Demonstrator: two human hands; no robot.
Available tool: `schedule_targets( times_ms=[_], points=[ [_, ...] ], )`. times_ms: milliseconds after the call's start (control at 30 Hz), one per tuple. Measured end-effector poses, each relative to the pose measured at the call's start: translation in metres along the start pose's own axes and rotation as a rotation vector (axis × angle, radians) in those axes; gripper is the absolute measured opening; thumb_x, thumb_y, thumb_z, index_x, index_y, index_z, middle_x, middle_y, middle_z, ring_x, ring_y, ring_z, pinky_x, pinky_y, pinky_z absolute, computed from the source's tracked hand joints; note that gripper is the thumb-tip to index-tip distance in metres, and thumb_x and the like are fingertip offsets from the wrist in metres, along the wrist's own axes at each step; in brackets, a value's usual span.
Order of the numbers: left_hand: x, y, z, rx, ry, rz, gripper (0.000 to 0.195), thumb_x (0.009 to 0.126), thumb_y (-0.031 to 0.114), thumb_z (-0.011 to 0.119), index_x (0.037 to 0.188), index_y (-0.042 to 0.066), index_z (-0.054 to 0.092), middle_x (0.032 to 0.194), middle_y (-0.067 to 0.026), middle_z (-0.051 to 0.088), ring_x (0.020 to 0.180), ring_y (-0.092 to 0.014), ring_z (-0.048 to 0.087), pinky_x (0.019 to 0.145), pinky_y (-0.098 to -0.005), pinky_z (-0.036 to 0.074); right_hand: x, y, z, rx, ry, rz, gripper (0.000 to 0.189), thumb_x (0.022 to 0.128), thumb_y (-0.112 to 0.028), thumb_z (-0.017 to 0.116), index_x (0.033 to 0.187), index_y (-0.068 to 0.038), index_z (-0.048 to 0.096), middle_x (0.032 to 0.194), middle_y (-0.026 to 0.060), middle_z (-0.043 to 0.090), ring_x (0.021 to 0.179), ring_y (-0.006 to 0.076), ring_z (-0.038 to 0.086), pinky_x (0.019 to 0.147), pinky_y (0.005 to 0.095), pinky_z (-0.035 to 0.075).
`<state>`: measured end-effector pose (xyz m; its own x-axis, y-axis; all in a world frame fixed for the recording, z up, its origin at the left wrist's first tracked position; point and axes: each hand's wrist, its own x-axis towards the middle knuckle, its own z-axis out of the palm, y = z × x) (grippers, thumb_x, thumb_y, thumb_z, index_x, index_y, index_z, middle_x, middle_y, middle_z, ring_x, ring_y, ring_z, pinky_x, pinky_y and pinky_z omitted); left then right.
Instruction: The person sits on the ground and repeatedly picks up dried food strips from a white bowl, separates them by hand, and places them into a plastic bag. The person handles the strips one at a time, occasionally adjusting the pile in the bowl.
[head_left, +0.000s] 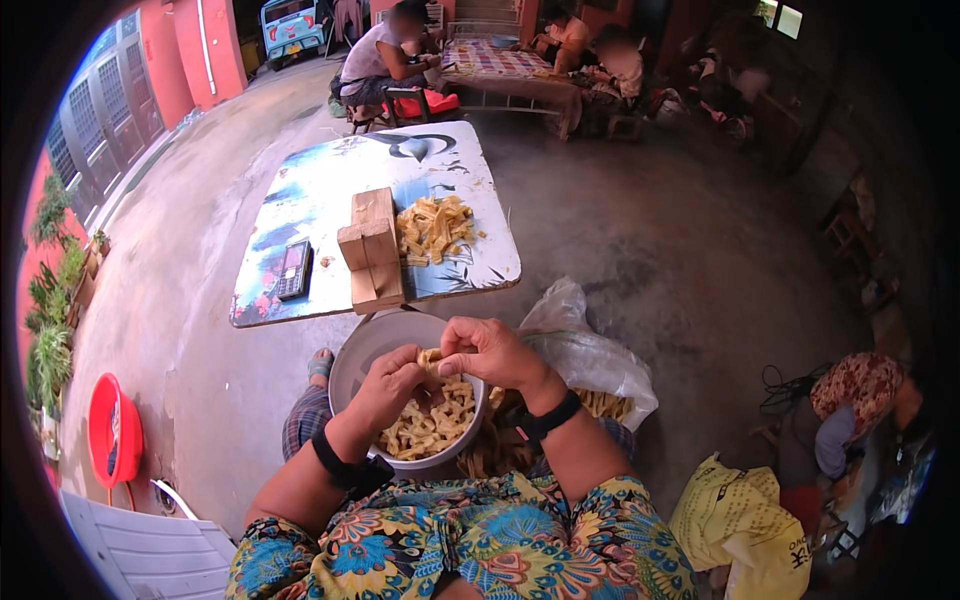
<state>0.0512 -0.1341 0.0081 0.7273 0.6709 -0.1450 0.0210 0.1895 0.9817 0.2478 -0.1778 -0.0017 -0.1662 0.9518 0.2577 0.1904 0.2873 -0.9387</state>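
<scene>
Over a round basin (365, 352), both hands hold one small yellowish strip (429, 357), which looks like tofu skin and seems bent or knotted. My left hand (391, 384) pinches it from the left, its fingers partly hiding it. From the right, the thumb and fingertips of my right hand (484, 351) close on its upper end. Many short knotted yellowish pieces (424, 426) fill the lower part of the basin. Beyond it, a pile of flat cut strips (436, 226) lies on a white painted tabletop (322, 180), against a wooden block fixture (373, 251).
A keypad mobile phone (294, 270) rests on the tabletop's left side. Right of the basin stands a clear plastic bag (592, 360) holding more yellowish pieces. A red tub (112, 431) is at left, a yellow printed sack (739, 517) at lower right. Several people sit around a farther table (517, 90).
</scene>
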Motion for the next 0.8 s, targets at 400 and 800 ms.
schedule_targets(
  times_ms=[400, 800],
  points=[
    [-0.006, 0.022, -0.066, 0.164, -0.342, -0.008, 0.038, 0.094, 0.031, 0.055, 0.111, -0.002, 0.057, 0.095, -0.0144, 0.065, 0.084, -0.021, 0.066, 0.076, -0.0300, 0.052, 0.008, 0.018, -0.018, 0.414, 0.141, 0.018, 0.016, 0.078, -0.011, 0.077, 0.081, -0.007, 0.062, 0.072, -0.0063, 0.058, 0.065, 0.0010, 0.049, 0.058, 0.0164, 0.039],
    [0.018, 0.004, -0.080, -0.222, -0.070, 0.021, 0.015, 0.089, 0.013, 0.066, 0.091, 0.005, 0.053, 0.069, -0.0026, 0.059, 0.056, -0.009, 0.056, 0.050, -0.0201, 0.044, 0.042, 0.024, 0.024, 0.139, 0.177, -0.064, 0.015, 0.081, -0.008, 0.074, 0.080, -0.006, 0.060, 0.073, -0.0053, 0.058, 0.069, 0.0038, 0.051, 0.064, 0.0200, 0.044]
  ],
)
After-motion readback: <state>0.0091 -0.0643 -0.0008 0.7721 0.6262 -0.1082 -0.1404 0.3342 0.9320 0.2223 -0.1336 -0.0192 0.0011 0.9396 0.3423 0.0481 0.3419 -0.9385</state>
